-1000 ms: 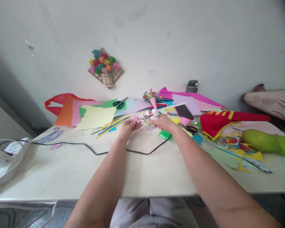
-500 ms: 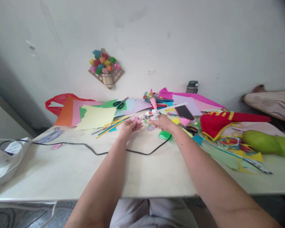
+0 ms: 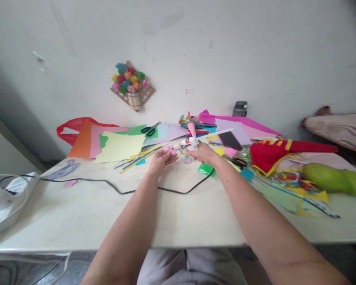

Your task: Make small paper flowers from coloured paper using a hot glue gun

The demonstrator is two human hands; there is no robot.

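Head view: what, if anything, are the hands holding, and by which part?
The right hand holds a white glue gun, apparently by its mostly hidden handle; the left hand pinches a pink paper cutout by its edge.

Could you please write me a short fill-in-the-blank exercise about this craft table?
1. The right hand holds a glue gun coloured ____.
2. The left hand holds a small paper piece coloured ____.
3. The phone lies nearer the ____ hand.
4. The flower decoration hangs on the ____.

Missing words: white; pink; right; wall.
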